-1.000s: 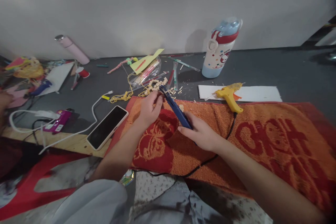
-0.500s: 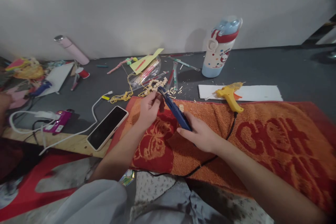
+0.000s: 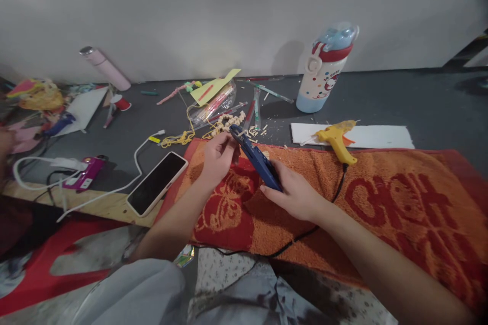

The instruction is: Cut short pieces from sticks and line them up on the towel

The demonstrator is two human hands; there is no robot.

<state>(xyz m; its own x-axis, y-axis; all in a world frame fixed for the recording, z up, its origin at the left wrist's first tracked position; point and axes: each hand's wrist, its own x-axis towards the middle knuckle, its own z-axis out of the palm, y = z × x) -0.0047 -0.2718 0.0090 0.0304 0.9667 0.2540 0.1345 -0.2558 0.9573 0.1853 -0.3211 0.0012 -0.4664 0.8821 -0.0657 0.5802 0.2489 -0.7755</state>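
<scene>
My right hand (image 3: 295, 190) is wrapped round blue-handled pliers (image 3: 259, 162), which point up and to the left over the towel. Close to their jaws, the fingers of my left hand (image 3: 220, 155) are pinched together. A small pale stick shows at the jaws; whether it is also what my left fingers grip is hidden. Just beyond lie scattered short cut stick pieces (image 3: 257, 132) and a cluster of pale small pieces (image 3: 229, 121). Beneath both hands is an orange and red towel (image 3: 305, 167).
A yellow glue gun (image 3: 335, 139) rests on a white board (image 3: 377, 136), its cord crossing the towel. Behind stands a water bottle (image 3: 324, 76). Leftward are a phone (image 3: 157, 183), white cable, purple power strip (image 3: 86, 172) and pink flask (image 3: 107, 68). Another person's hand shows at far left.
The view has shifted slightly. Both hands stay close together, with the pliers still in the right hand; a pale stick now shows more plainly at the jaws.
</scene>
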